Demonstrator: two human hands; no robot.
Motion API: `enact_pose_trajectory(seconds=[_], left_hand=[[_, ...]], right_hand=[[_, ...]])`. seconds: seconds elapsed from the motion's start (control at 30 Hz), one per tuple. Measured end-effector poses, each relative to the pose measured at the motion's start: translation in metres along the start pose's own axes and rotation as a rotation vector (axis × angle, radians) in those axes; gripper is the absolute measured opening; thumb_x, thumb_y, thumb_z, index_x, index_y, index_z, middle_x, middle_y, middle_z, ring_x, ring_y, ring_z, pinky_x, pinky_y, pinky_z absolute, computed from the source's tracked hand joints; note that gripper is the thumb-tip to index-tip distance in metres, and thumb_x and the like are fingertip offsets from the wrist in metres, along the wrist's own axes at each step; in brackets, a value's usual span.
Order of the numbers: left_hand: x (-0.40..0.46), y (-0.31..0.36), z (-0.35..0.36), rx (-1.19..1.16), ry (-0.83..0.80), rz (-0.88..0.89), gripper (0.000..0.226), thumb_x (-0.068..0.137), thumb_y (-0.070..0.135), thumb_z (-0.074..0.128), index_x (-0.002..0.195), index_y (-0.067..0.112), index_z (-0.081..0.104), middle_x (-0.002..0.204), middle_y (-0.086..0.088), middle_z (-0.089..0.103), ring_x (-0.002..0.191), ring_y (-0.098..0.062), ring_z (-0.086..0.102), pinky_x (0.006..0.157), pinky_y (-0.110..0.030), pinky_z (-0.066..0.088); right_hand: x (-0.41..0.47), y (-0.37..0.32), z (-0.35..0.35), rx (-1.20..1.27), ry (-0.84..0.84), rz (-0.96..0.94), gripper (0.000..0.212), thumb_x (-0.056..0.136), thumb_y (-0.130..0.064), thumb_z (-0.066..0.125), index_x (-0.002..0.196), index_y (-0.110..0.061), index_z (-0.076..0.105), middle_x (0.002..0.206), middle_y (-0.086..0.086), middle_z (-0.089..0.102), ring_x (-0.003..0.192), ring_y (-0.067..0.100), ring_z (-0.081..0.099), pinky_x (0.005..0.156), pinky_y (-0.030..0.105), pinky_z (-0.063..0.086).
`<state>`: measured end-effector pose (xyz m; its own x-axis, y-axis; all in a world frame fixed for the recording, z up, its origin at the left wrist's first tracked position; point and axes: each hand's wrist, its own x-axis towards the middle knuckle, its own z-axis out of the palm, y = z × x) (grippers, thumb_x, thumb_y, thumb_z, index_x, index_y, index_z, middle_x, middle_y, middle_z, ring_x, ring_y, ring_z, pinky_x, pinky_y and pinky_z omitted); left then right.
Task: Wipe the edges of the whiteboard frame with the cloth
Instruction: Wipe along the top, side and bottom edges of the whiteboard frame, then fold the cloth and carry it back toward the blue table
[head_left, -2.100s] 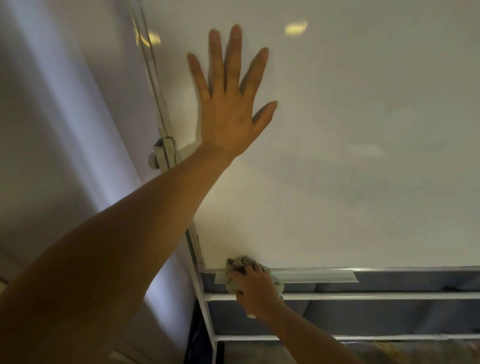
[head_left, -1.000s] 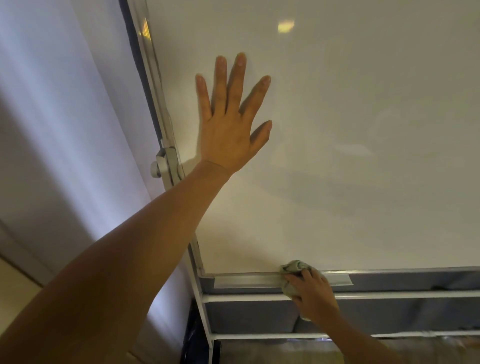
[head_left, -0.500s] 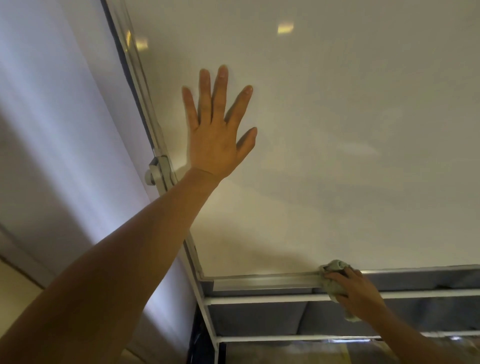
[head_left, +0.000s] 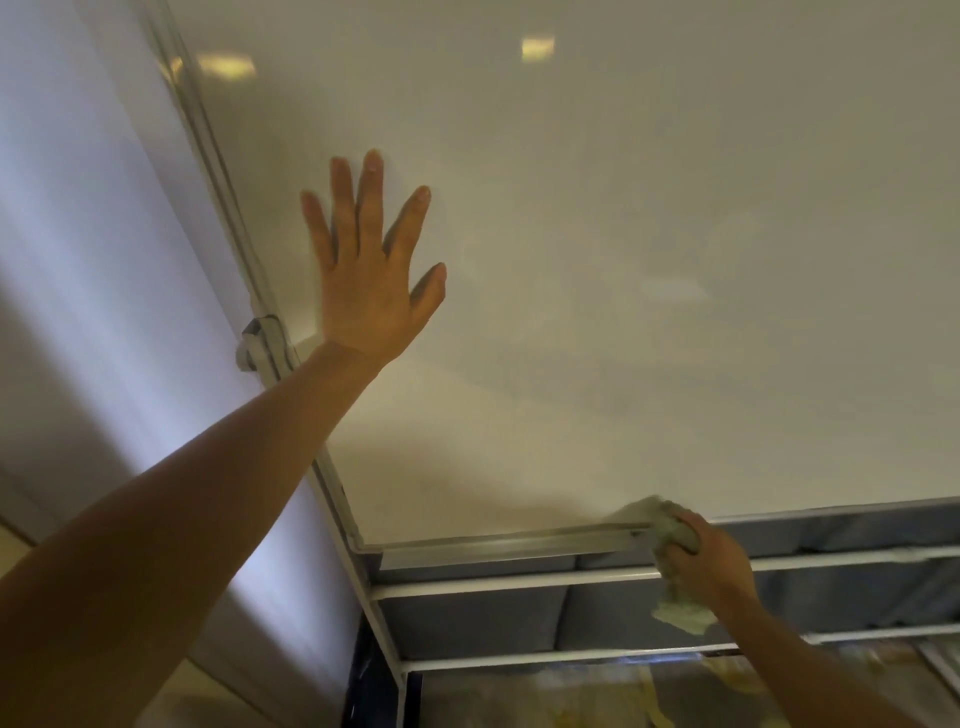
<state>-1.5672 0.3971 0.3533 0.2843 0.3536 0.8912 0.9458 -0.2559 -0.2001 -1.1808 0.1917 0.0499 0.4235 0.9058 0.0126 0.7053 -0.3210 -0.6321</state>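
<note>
A large whiteboard (head_left: 649, 260) fills the view, bordered by a silver metal frame (head_left: 498, 545) along its bottom and left edges. My left hand (head_left: 369, 280) lies flat on the board near the left edge, fingers spread, holding nothing. My right hand (head_left: 706, 561) grips a pale green cloth (head_left: 675, 530) and presses it on the bottom frame edge, right of the lower left corner. A loose end of the cloth hangs below my wrist.
A grey bracket with a knob (head_left: 260, 343) clamps the left frame edge beside my left wrist. White stand rails (head_left: 519, 579) run under the board in front of grey cushions. A pale wall (head_left: 104, 260) stands to the left.
My right hand has slid the cloth to the right along the bottom frame edge, away from the lower left corner. My left hand stays flat on the board.
</note>
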Motion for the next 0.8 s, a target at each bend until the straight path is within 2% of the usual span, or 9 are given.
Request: enact_pose_trajectory(seconds=[0.13, 0.27, 0.4, 0.53, 0.6, 0.63, 0.7, 0.73, 0.8], left_hand=[[-0.007, 0.026, -0.020, -0.109, -0.027, -0.103, 0.077, 0.102, 0.050, 0.060, 0.166, 0.015, 0.035, 0.171, -0.032, 0.026, 0.157, -0.060, 0.022, 0.126, -0.075, 0.019], [-0.023, 0.075, -0.048, -0.206, -0.023, -0.052, 0.073, 0.103, 0.041, 0.062, 0.163, 0.007, 0.039, 0.167, -0.038, 0.029, 0.154, -0.064, 0.025, 0.123, -0.077, 0.023], [-0.044, 0.134, -0.078, -0.495, -0.002, 0.061, 0.071, 0.098, 0.029, 0.068, 0.159, 0.012, 0.036, 0.168, -0.036, 0.028, 0.158, -0.058, 0.021, 0.129, -0.071, 0.016], [-0.069, 0.200, -0.103, -0.780, -0.040, 0.118, 0.055, 0.099, 0.022, 0.068, 0.151, 0.007, 0.054, 0.168, -0.028, 0.035, 0.155, -0.042, 0.039, 0.122, -0.055, 0.041], [-0.080, 0.224, -0.108, -0.905, -0.143, 0.074, 0.047, 0.100, 0.024, 0.069, 0.144, 0.007, 0.062, 0.164, -0.019, 0.045, 0.138, -0.032, 0.059, 0.106, -0.041, 0.055], [-0.085, 0.235, -0.111, -0.973, -0.218, 0.034, 0.042, 0.101, 0.025, 0.070, 0.139, 0.009, 0.066, 0.157, -0.013, 0.053, 0.122, -0.027, 0.067, 0.095, -0.039, 0.061], [-0.092, 0.256, -0.116, -1.069, -0.406, -0.066, 0.029, 0.103, 0.033, 0.069, 0.125, 0.015, 0.070, 0.133, -0.001, 0.065, 0.090, -0.016, 0.067, 0.078, -0.041, 0.063], [-0.095, 0.264, -0.118, -1.106, -0.531, -0.124, 0.026, 0.104, 0.040, 0.067, 0.119, 0.019, 0.070, 0.123, 0.004, 0.068, 0.082, -0.013, 0.065, 0.076, -0.041, 0.061], [-0.096, 0.285, -0.123, -1.249, -0.829, -0.266, 0.031, 0.103, 0.051, 0.062, 0.114, 0.023, 0.069, 0.112, 0.005, 0.073, 0.085, -0.015, 0.070, 0.082, -0.042, 0.062]], right_hand=[[-0.005, -0.029, -0.037, 0.271, 0.115, 0.008, 0.040, 0.089, -0.011, 0.070, 0.129, -0.016, 0.063, 0.110, 0.007, 0.070, 0.097, 0.027, 0.063, 0.089, 0.036, 0.049], [-0.013, -0.065, -0.076, 0.442, 0.159, -0.039, 0.033, 0.088, -0.011, 0.068, 0.119, -0.022, 0.065, 0.101, 0.002, 0.070, 0.090, 0.023, 0.065, 0.082, 0.030, 0.049], [-0.025, -0.092, -0.107, 0.645, 0.158, -0.059, 0.025, 0.089, -0.012, 0.067, 0.108, -0.028, 0.067, 0.095, -0.007, 0.073, 0.086, 0.013, 0.069, 0.072, 0.022, 0.053], [-0.045, -0.101, -0.134, 0.845, 0.169, -0.061, 0.015, 0.087, -0.020, 0.068, 0.100, -0.028, 0.071, 0.089, -0.010, 0.075, 0.082, 0.010, 0.071, 0.065, 0.018, 0.055], [-0.056, -0.105, -0.144, 0.895, 0.169, -0.049, 0.014, 0.089, -0.021, 0.067, 0.101, -0.028, 0.071, 0.090, -0.010, 0.076, 0.082, 0.008, 0.071, 0.064, 0.017, 0.055], [-0.061, -0.104, -0.148, 0.903, 0.187, -0.044, 0.015, 0.090, -0.020, 0.067, 0.102, -0.028, 0.070, 0.091, -0.010, 0.075, 0.083, 0.008, 0.071, 0.064, 0.016, 0.055], [-0.072, -0.103, -0.159, 0.871, 0.234, -0.036, 0.021, 0.090, -0.026, 0.067, 0.110, -0.027, 0.068, 0.098, -0.008, 0.074, 0.089, 0.011, 0.071, 0.070, 0.019, 0.057], [-0.076, -0.105, -0.164, 0.830, 0.259, -0.030, 0.029, 0.088, -0.030, 0.067, 0.116, -0.025, 0.066, 0.104, -0.006, 0.073, 0.094, 0.013, 0.070, 0.075, 0.024, 0.058], [-0.088, -0.106, -0.175, 0.652, 0.352, -0.035, 0.039, 0.089, -0.032, 0.066, 0.126, -0.023, 0.059, 0.113, -0.004, 0.070, 0.100, 0.014, 0.067, 0.084, 0.030, 0.056]])
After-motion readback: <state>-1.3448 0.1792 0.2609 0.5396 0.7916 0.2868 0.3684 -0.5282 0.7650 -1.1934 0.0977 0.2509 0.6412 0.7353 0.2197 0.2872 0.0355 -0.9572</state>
